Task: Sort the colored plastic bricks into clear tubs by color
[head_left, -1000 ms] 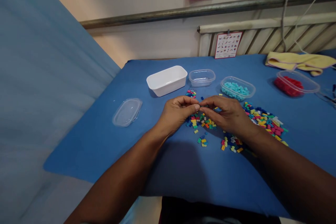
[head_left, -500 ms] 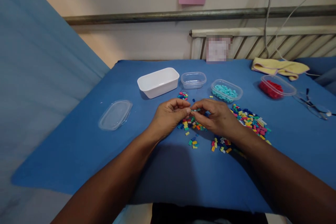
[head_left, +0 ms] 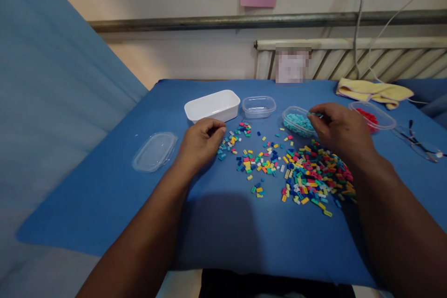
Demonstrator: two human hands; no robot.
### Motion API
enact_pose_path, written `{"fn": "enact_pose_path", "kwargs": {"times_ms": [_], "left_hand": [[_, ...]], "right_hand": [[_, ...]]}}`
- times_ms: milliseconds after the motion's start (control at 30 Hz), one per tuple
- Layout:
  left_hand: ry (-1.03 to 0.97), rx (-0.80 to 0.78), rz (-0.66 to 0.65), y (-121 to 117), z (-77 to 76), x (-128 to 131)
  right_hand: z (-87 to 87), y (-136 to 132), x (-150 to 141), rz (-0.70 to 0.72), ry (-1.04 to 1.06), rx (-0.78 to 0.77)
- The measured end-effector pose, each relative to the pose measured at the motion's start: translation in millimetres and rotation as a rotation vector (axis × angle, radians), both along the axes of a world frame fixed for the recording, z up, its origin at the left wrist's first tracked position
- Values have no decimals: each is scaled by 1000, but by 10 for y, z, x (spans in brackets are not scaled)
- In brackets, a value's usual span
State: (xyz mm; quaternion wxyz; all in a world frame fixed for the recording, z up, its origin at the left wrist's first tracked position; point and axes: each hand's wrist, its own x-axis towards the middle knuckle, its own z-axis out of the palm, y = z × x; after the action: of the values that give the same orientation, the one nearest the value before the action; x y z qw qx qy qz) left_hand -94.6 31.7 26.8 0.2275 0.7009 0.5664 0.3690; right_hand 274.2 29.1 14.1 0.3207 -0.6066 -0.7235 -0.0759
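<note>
My right hand [head_left: 344,130] is raised at the right edge of a clear tub of turquoise bricks [head_left: 296,122]. Its thumb and forefinger pinch a small bluish toy building brick [head_left: 315,114], mostly covered by the fingers. My left hand [head_left: 199,144] hovers in front of the white tray [head_left: 213,108], thumb and forefinger closed together; whatever they may hold is hidden. Loose bricks in many colours lie between the hands: a large pile [head_left: 314,172] below my right hand, and scattered bricks [head_left: 260,162] left of it, reaching close to my left fingertips.
A clear tub [head_left: 259,108] with nothing in it stands between the tray and the turquoise bricks. Red bricks [head_left: 366,116] in another tub are partly behind my right hand. A clear lid [head_left: 155,152] lies left, glasses [head_left: 419,144] and a yellow cloth [head_left: 373,91] right.
My hands were together over the loose bricks and have parted. The right moved right and up to the turquoise tub with a small brick; the left moved left, towards the white tray.
</note>
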Motion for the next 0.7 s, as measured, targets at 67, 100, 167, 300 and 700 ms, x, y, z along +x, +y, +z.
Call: {"fn": "enact_pose_path", "kwargs": {"times_ms": [67, 100, 167, 300, 700], "left_hand": [[104, 16, 6, 43, -14, -68], [146, 26, -1, 55, -27, -83], [208, 49, -27, 65, -51, -90], [267, 67, -43, 69, -75, -89], [426, -75, -46, 66, 4, -287]], "right_hand": [[-54, 31, 90, -25, -68, -54], [-78, 39, 113, -35, -92, -77], [-118, 47, 134, -64, -117, -103], [-153, 51, 142, -82, -122, -101], [-83, -46, 89, -115, -155, -140]]}}
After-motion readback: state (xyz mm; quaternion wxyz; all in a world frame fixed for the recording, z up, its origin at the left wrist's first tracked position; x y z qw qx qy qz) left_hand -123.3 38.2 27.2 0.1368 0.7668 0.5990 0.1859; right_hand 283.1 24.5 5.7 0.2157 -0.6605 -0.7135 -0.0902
